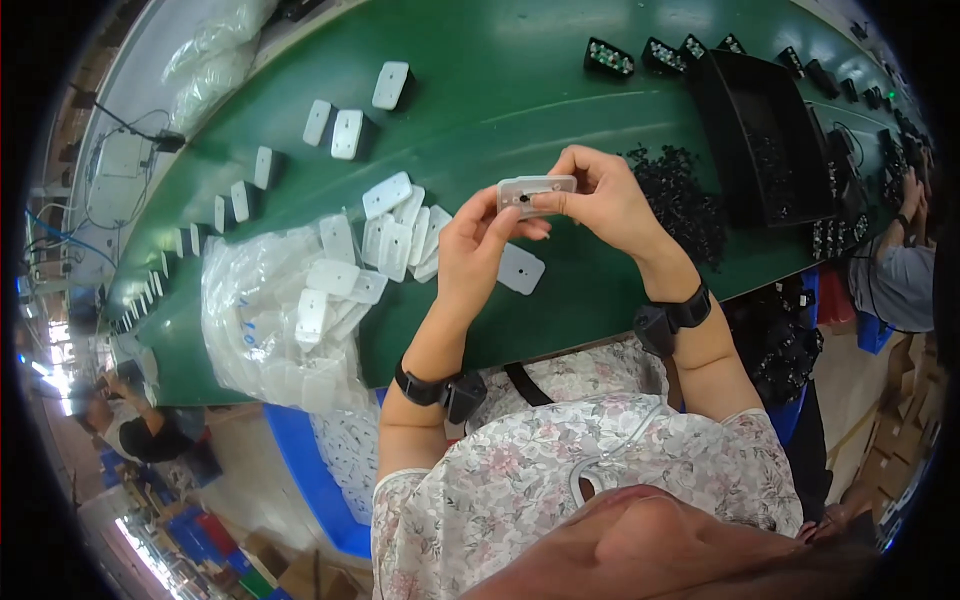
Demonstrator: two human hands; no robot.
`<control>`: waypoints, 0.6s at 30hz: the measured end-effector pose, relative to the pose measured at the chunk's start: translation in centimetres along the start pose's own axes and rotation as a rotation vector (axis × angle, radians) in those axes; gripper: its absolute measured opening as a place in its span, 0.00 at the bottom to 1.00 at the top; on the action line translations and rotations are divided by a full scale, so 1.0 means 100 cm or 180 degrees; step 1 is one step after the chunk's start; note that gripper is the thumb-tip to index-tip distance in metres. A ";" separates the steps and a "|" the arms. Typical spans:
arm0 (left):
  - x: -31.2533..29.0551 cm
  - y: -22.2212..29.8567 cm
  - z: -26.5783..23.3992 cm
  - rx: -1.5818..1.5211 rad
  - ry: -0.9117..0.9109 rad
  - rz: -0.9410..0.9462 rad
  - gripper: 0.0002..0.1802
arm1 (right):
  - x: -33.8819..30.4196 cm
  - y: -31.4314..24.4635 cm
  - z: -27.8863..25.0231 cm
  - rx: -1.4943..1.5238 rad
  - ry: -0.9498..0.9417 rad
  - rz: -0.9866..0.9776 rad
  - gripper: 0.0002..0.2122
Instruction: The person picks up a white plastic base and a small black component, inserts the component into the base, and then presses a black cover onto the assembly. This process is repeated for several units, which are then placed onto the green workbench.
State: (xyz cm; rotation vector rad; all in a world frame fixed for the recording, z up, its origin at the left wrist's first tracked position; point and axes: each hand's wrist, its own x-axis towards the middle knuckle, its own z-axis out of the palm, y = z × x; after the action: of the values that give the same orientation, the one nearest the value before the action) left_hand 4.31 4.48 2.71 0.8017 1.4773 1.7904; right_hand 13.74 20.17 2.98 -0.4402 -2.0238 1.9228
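Observation:
Above the near part of the green table, both hands hold a white rounded plate (pixel 514 190) with small holes in it. My left hand (pixel 474 243) is closed on its left end, thumb at the lower edge. My right hand (pixel 615 205) pinches its right end, thumb lying across the face. A dark spot shows in the middle of the plate; I cannot make out what it is. Another white plate (pixel 521 269) lies flat just below my hands. Loose white plates (pixel 395 245) overlap in a pile left of my left hand.
A clear plastic bag (pixel 235 345) of white plates lies at left. Small black parts (pixel 675 195) are heaped right, beside a black bin (pixel 728 130). White-topped black boxes (pixel 347 135) stand far left; open black housings (pixel 608 58) stand far right. A blue crate (pixel 300 470) sits below the table edge.

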 end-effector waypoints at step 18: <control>0.082 -0.021 -0.015 0.3914 0.0283 0.0062 0.15 | 0.125 0.003 -0.079 -0.2659 0.0975 0.0032 0.21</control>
State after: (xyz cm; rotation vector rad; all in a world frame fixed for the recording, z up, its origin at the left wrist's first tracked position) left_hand -1.44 10.58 0.75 1.2695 2.6204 0.7516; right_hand 5.80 32.68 3.27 -0.8624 -2.5015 0.8435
